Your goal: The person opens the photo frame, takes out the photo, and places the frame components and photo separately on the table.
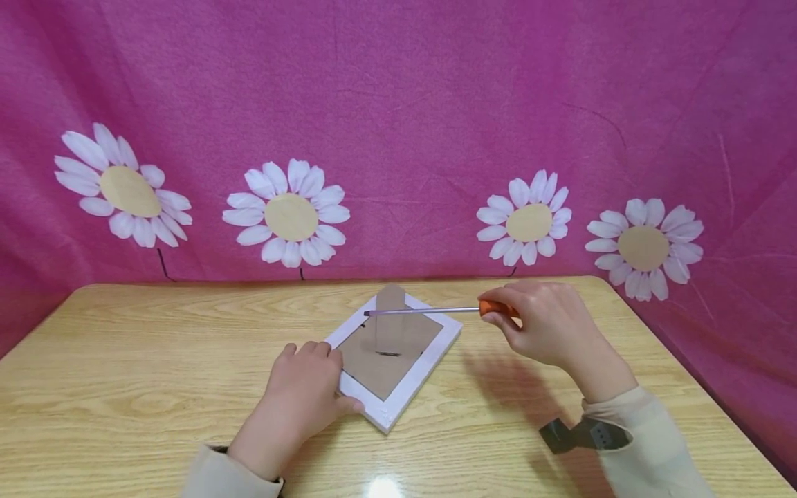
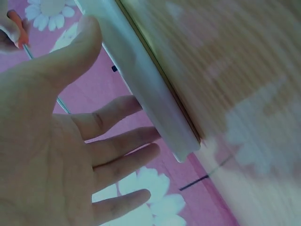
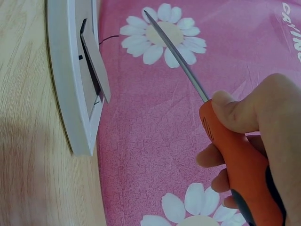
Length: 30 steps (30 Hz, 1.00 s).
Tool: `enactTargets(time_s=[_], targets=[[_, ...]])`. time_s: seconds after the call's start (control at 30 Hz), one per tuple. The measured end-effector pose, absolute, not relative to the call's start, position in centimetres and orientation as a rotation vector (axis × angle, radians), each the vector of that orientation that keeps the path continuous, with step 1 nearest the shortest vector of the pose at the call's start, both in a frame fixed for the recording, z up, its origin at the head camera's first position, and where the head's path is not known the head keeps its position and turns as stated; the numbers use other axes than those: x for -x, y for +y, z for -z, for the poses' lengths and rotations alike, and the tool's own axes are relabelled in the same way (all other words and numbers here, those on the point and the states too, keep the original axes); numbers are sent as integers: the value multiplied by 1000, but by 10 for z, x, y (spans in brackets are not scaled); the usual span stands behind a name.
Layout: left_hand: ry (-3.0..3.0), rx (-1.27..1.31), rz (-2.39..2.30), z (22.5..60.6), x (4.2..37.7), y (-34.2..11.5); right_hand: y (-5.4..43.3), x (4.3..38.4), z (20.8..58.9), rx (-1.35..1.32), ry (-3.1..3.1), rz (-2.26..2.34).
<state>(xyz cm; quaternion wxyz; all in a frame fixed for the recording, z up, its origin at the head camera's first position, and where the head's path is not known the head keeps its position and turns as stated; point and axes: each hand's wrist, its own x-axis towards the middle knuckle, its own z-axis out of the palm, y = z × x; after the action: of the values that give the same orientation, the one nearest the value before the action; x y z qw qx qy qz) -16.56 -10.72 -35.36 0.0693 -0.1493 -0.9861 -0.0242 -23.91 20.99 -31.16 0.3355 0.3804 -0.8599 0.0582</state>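
Apparently aiming the screwdriver (image 1: 429, 311) at the back of the picture frame (image 1: 398, 370), lying face down on the counter (image 1: 156, 366). Probably calling next for lowering the tip (image 1: 368, 314) to the dark tab (image 1: 363, 325) at the far-left inner edge. Clamping the right grip (image 1: 548, 328) around the handle (image 3: 221, 136), pointing the shaft (image 3: 181, 61) left; resting the left grip (image 1: 305, 386), fingers extended, against the near-left edge.
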Motion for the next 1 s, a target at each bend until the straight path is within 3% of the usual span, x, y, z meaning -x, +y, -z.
enactTargets(time_s=[0.33, 1.0], targets=[[-2935, 466, 67, 355, 165, -98, 210, 238, 312, -975, -2290, -142], [-3102, 477, 361, 357, 180, -124, 210, 238, 312, -975, -2299, -147]])
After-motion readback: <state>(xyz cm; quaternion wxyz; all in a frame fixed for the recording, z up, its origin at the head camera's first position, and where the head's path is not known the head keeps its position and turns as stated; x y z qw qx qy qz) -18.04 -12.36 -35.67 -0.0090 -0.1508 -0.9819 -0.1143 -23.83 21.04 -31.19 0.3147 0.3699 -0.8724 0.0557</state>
